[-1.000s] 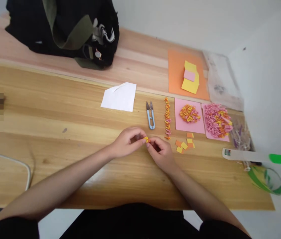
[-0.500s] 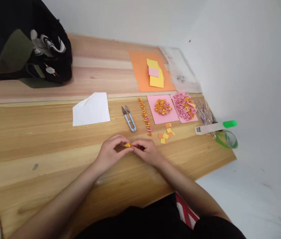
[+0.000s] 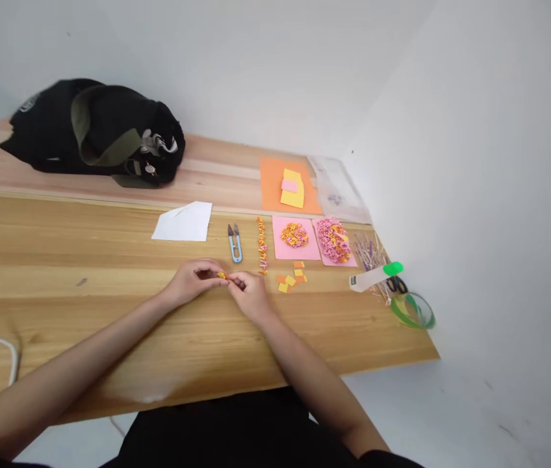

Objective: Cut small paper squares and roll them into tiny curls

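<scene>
Between the fingertips of my left hand point(image 3: 192, 283) and my right hand point(image 3: 251, 296) is a small yellow-and-orange piece of paper point(image 3: 222, 275). Both hands pinch it just above the table, and the fingers partly hide its shape. Blue-handled thread snips point(image 3: 235, 247) lie just beyond my hands. To their right runs a column of small twisted paper pieces point(image 3: 262, 244) in orange, yellow and pink. Several loose yellow and orange paper squares point(image 3: 291, 279) lie to the right of my right hand.
Two pink sheets point(image 3: 280, 250) carry heaps of twisted pieces point(image 3: 295, 235). Behind them are an orange sheet point(image 3: 270, 188) and a clear plastic bag point(image 3: 338, 185). A white sheet point(image 3: 185, 223), black bag point(image 3: 124, 123), green tape roll point(image 3: 409, 318) and white-and-green stick point(image 3: 373, 277) lie around.
The view has shifted, so more of the black bag and the table's front edge shows. Both hands still pinch the small paper piece, with slightly altered finger positions.
</scene>
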`<state>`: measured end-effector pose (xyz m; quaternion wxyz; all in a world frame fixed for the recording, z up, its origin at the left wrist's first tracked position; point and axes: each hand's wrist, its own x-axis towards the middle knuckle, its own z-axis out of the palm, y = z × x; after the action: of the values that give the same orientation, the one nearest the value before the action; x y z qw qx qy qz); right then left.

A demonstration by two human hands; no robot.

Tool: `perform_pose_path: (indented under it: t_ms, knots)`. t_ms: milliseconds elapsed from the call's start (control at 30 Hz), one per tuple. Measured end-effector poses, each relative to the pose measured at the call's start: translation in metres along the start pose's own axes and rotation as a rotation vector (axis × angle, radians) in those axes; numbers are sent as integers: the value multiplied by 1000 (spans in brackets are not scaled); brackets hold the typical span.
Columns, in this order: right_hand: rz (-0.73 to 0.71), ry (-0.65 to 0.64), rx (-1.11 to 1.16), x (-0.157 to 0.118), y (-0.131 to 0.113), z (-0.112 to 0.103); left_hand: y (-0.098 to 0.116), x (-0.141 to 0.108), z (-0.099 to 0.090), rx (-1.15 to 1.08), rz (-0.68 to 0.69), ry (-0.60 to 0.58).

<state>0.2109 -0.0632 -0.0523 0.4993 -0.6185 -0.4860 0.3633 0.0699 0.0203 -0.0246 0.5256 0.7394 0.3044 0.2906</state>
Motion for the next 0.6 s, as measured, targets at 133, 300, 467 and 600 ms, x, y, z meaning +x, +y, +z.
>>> perform_pose_path:
  t_ms: [133,300,467,600]
  knots:
    - [63,18,113,0,-6,-6,10,3,5,49,13,42]
    - [89,65,174,-4,-12,-19,15,11,25,-71,-55,142]
    - [166,152,213,-3,-7,-21,12,15,43,-232,-181,193]
    - [237,129,283,-3,-5,-21,9,15,44,-210,-168,193]
